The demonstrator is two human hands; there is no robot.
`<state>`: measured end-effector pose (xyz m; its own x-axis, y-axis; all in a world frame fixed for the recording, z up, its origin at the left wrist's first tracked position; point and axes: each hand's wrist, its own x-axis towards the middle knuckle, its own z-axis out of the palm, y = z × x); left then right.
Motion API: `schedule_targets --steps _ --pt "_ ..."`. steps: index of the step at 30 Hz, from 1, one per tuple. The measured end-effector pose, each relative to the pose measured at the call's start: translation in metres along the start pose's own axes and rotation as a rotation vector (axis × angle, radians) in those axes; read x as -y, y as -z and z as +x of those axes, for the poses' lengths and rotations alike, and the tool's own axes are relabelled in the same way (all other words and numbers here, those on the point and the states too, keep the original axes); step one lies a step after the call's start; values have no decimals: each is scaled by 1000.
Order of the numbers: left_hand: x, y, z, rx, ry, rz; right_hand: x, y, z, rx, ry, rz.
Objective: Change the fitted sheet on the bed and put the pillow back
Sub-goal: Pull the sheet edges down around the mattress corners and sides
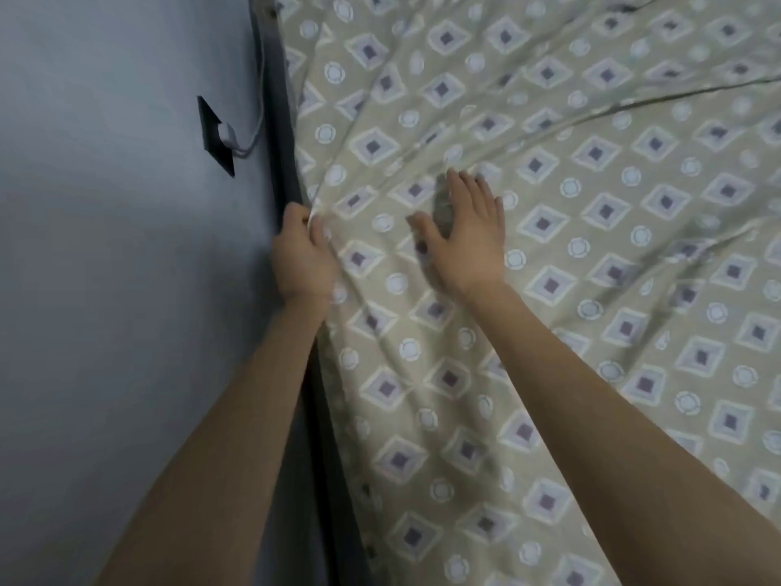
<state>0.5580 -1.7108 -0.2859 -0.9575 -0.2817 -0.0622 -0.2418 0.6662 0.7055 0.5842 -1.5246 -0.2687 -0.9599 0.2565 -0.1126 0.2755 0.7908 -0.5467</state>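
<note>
Covering the bed [284, 133] across the centre and right of the frame: a beige fitted sheet [591, 247], printed with purple-centred diamonds and pale rings, creased in folds fanning out from its left edge. Set close against a grey-blue wall [105, 289] at left, with a dark socket plate [213, 139] at upper left, a white plug [228, 134] in it and a thin cable [258, 99] rising beside the bed's dark side. Left hand [302, 255], centre-left: fingers curled, gripping the sheet's bunched edge next to the wall. Right hand [465, 238], just beside it: fingers straight and spread, palm down on the cloth. Bare forearms reaching up from the bottom edge.
</note>
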Motion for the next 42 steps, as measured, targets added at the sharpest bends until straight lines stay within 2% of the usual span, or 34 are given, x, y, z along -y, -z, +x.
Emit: schedule_targets --steps 2,5,6,8,10,11,12,14,17,19,22,24,28,32,35,39,42 --pt "8 9 8 -47 -5 44 5 -2 11 11 39 6" --pt "-3 -2 15 -37 154 -86 11 -4 25 -5 55 22" --pt "-12 -6 19 -40 149 -130 14 -4 29 -22 64 23" --pt "-30 -19 36 -52 -102 -107 17 -3 43 -39 70 -9" --pt "-46 -34 66 60 -373 155 17 0 68 8 13 -85" --pt "-54 -42 84 156 -419 289 15 2 83 37 -24 -134" --pt "-61 -50 103 231 -407 389 13 3 99 61 -55 -188" --pt "-69 -69 139 247 -318 496 12 3 130 111 -86 -270" --pt "-77 -87 179 183 -220 504 13 -5 166 137 -65 -324" --pt "-75 -96 188 89 -225 501 11 -9 181 113 -25 -343" --pt "-68 -102 188 -29 -273 427 8 -11 194 74 -5 -344" --pt "-66 -102 190 -63 -245 284 12 -14 200 51 1 -301" --pt "-69 -102 196 -195 -50 44 28 -11 248 85 138 -224" --pt "-68 -107 196 -241 65 0 64 -25 320 205 307 -258" --pt "-69 -110 192 -237 41 48 94 -45 357 239 362 -330" --pt "-69 -110 193 -209 174 78 99 -60 369 122 383 -230" --pt "-76 -109 194 -201 150 95 96 -68 367 -125 397 -60"
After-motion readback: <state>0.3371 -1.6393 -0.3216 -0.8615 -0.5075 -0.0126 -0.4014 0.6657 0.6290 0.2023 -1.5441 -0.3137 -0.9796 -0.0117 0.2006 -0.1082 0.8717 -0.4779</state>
